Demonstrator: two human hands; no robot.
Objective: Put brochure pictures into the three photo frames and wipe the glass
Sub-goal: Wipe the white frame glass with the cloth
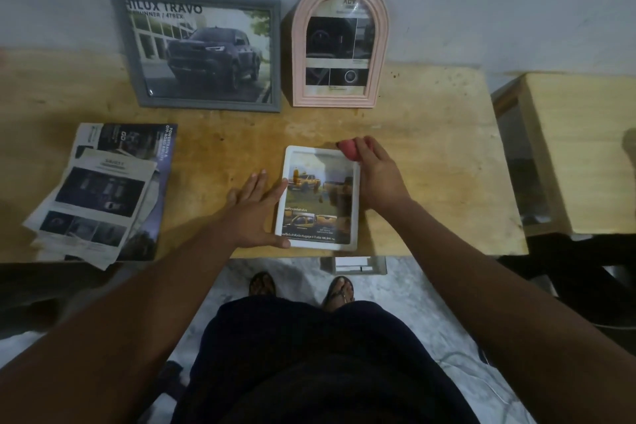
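White frame (320,203) flat near the bench (430,148) front edge, long axis pointing away. Left hand (254,213) steadying its left rim, fingers straight. Right hand (378,179) at far-right corner, fingers curled round red cloth (347,150), glass just leftward

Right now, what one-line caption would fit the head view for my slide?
Left hand steadies the white frame on the table; right hand holds a pink cloth at its top corner.

Bare arms (481,289), dark garment (309,372), sandals (340,290).
Garment navy-black, just below the table (430,155) edge; sandals strapped, open-toed, under that edge.
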